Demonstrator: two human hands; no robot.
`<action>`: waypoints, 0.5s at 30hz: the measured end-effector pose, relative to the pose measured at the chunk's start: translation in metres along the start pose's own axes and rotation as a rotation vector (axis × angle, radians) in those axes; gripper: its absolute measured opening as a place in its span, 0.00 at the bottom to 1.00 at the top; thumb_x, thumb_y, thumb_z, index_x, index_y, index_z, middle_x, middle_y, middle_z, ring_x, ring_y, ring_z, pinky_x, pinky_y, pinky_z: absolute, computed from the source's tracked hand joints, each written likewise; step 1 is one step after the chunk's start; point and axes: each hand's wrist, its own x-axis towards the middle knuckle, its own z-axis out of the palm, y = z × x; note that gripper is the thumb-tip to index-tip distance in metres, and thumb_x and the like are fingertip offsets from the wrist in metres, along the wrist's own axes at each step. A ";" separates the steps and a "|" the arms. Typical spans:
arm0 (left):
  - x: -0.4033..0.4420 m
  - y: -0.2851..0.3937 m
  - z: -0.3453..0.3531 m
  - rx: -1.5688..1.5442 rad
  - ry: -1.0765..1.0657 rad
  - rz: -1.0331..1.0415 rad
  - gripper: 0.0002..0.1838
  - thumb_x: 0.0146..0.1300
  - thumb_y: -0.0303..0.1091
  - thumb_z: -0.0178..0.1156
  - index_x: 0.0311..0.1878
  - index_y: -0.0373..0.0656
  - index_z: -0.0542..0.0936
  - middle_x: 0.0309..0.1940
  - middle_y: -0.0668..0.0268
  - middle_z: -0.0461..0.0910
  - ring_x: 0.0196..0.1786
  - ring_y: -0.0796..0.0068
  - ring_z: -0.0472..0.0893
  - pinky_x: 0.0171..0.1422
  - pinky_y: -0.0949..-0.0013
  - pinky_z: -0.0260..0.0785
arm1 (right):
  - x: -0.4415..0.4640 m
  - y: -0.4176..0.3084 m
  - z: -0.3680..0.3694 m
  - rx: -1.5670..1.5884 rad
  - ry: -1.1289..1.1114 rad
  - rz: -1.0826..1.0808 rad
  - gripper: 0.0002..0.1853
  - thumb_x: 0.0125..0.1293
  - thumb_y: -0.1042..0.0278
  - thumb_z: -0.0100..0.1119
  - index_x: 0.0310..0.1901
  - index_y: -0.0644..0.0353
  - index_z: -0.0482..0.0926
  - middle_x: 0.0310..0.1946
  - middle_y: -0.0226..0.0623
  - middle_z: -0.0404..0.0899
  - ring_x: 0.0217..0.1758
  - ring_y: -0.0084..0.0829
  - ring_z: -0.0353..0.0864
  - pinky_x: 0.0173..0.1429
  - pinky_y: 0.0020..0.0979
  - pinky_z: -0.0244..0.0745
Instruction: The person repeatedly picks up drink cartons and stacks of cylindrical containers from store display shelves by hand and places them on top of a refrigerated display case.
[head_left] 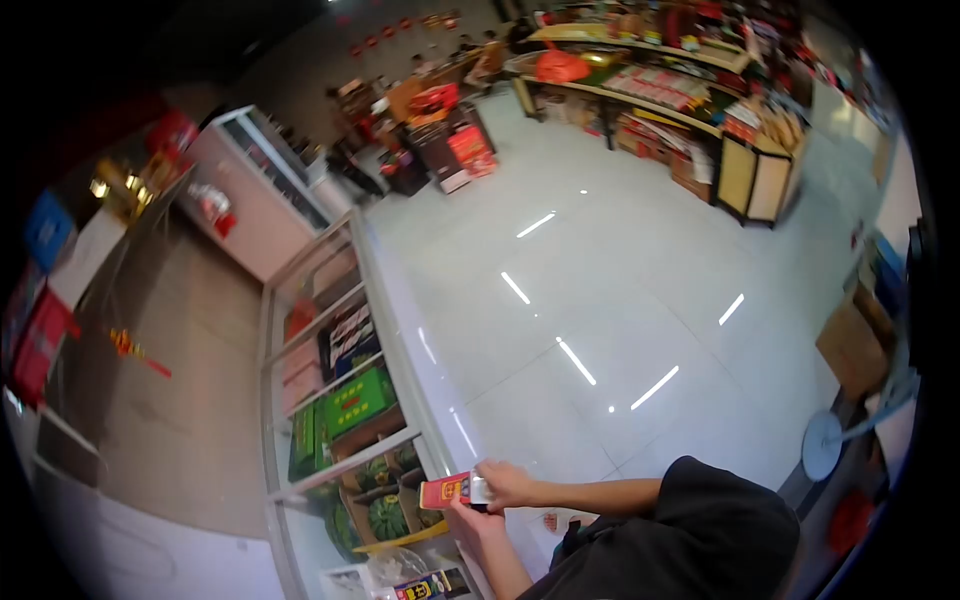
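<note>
Glossy smooth floor (680, 260), matt cloth sleeve (715, 500).

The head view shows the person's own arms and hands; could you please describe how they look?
The right hand and left hand wear no gloves. A loose black short sleeve leaves the right forearm uncovered; the left forearm is also bare, its sleeve hard to make out.

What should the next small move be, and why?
I'd probably ease the right hand slightly back while the left hand steadies the red packet: both hands hold it, and the right hand's fingers partly cover its pale end, so details there can't be made out.
</note>
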 end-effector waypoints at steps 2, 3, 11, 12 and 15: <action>-0.009 -0.040 0.029 0.166 -0.037 0.077 0.27 0.57 0.53 0.53 0.54 0.44 0.71 0.48 0.64 0.76 0.52 0.65 0.76 0.54 0.63 0.72 | -0.036 0.038 -0.023 0.072 0.142 0.035 0.39 0.41 0.56 0.72 0.54 0.63 0.64 0.47 0.50 0.71 0.52 0.51 0.71 0.50 0.43 0.72; -0.015 -0.062 0.038 0.261 -0.048 0.066 0.26 0.58 0.50 0.53 0.54 0.42 0.70 0.48 0.64 0.76 0.51 0.65 0.76 0.54 0.62 0.71 | -0.064 0.059 -0.030 0.081 0.170 0.055 0.39 0.41 0.56 0.72 0.54 0.63 0.64 0.47 0.50 0.71 0.52 0.51 0.71 0.50 0.43 0.72; -0.082 -0.291 0.078 0.680 -0.527 -0.537 0.28 0.57 0.47 0.55 0.57 0.39 0.66 0.50 0.60 0.74 0.53 0.65 0.76 0.58 0.62 0.69 | -0.264 0.213 -0.116 1.098 0.442 0.706 0.40 0.55 0.40 0.58 0.58 0.67 0.63 0.48 0.52 0.73 0.48 0.40 0.77 0.46 0.36 0.77; -0.094 -0.324 0.080 0.764 -0.568 -0.626 0.29 0.58 0.48 0.54 0.57 0.38 0.67 0.49 0.59 0.75 0.52 0.65 0.76 0.58 0.62 0.69 | -0.287 0.238 -0.110 1.025 0.538 0.815 0.41 0.54 0.37 0.57 0.57 0.67 0.64 0.49 0.55 0.73 0.47 0.43 0.78 0.45 0.38 0.77; -0.116 -0.399 0.089 0.922 -0.582 -0.947 0.28 0.59 0.48 0.54 0.56 0.37 0.68 0.48 0.57 0.76 0.52 0.63 0.77 0.59 0.61 0.68 | -0.372 0.237 -0.140 1.197 0.805 1.021 0.39 0.56 0.42 0.54 0.56 0.73 0.62 0.48 0.56 0.72 0.47 0.42 0.78 0.45 0.36 0.77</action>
